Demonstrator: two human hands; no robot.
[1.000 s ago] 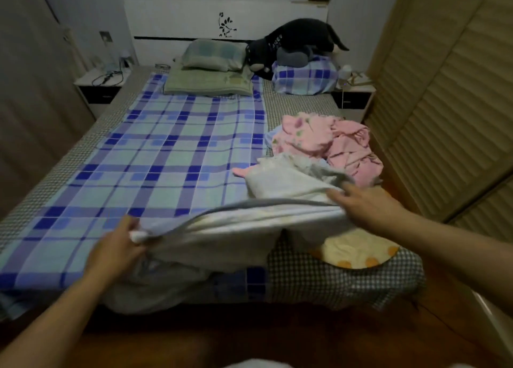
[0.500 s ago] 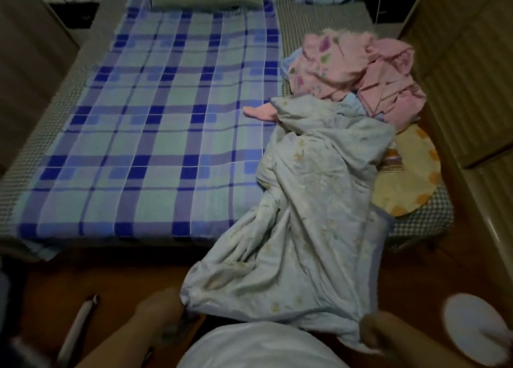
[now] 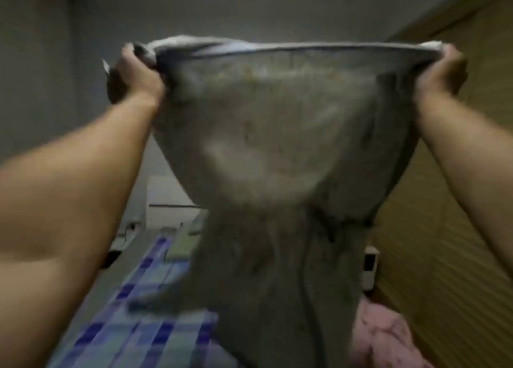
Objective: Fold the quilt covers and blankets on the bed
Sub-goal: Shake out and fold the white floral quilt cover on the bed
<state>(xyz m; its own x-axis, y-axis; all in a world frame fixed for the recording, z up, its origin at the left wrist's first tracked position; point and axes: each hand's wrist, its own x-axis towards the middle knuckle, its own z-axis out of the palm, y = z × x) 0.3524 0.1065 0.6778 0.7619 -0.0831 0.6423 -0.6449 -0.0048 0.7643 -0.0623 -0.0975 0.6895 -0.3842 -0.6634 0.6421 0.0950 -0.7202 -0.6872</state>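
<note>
Pale grey cloth, a quilt cover point(image 3: 277, 151), is held up high in front of the camera, stretched between two raised hands. The left hand point(image 3: 136, 73) is closed around one top corner, its fingers point(image 3: 130, 54) clamped on bunched fabric. The right hand point(image 3: 441, 70) is closed on the opposite corner in the same way. The top edge is pulled nearly taut between them, presumably so the cover can hang open and its creases drop out before folding. Below the hands the cloth narrows and twists into a loose column, and its lower end is lost at the bottom of the view, so whether it touches the bed cannot be told. The picture is blurred by motion.

Beneath and to the left, a blue checked sheet point(image 3: 144, 328) is spread over the bed. A pink bundle point(image 3: 383, 337) is seen low on the right, beside a slatted wardrobe door point(image 3: 444, 228). A faint yellowish print is visible on the cover. The folding itself is judged not yet begun; the cover appears to be only at the shaking-out stage.
</note>
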